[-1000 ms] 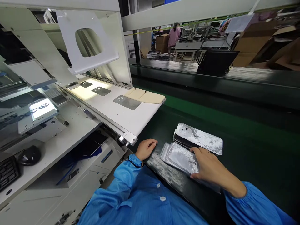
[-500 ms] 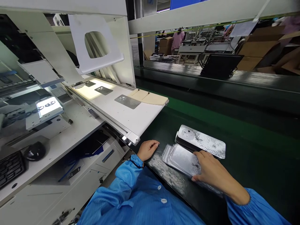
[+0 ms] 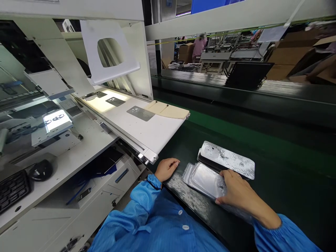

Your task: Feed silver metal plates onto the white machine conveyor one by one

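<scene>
Head view, scanning left to right on my feed: keyboard (image 3: 14, 190), then black mouse (image 3: 41, 170) on the white bench. Small lit plate (image 3: 58, 120) behind them, dark ring shapes on it. White belt (image 3: 160, 136) next: I count three dark panels (image 3: 141, 113) lying flat in a row, the far two around the glowing section; cream plate (image 3: 172, 110) along its far edge. Left hand (image 3: 167, 169) rests on the dark worktop (image 3: 181, 134) just off the belt's end, fingers loosely curled; I see nothing in them. Clear-wrapped stack (image 3: 206, 176) sits right of it, apart, flat on the worktop. Shiny panel (image 3: 231, 159) lies just behind, on other pieces. Right hand (image 3: 240, 190) grasps the stack's right end, thumb near side, fingers far side. Black monitor (image 3: 249, 74) further back.
</scene>
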`<state>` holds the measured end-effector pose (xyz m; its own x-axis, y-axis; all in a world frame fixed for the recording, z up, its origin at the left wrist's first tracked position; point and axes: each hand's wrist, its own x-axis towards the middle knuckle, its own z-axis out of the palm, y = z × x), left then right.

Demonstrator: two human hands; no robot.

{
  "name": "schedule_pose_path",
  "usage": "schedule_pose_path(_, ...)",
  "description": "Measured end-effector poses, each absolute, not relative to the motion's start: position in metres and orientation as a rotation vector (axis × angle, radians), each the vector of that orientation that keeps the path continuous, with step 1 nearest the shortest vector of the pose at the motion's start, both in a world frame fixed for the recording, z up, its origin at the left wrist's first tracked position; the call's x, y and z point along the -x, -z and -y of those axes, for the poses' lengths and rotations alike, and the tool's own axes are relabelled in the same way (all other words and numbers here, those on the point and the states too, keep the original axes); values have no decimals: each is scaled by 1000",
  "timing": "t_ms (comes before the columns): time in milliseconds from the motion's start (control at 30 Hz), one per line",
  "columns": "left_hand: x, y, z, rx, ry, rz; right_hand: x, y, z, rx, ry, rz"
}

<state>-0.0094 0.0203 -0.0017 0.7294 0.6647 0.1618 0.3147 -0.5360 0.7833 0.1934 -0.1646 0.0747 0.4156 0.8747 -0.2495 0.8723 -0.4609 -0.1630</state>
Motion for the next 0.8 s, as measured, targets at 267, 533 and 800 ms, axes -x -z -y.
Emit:
schedule_pose_path(267, 9, 2, -20, -2122, -619, -709, -177, -86, 170, 2665, -384, 1600)
schedule_pose_path(533, 17, -2, -13, -1916, -798, -582, -206, -91, 179, 2103, -786, 1443)
schedule_pose_path(800, 1, -50, 29, -1729, -726, -175, -151, -101, 131, 1607, -775, 1275)
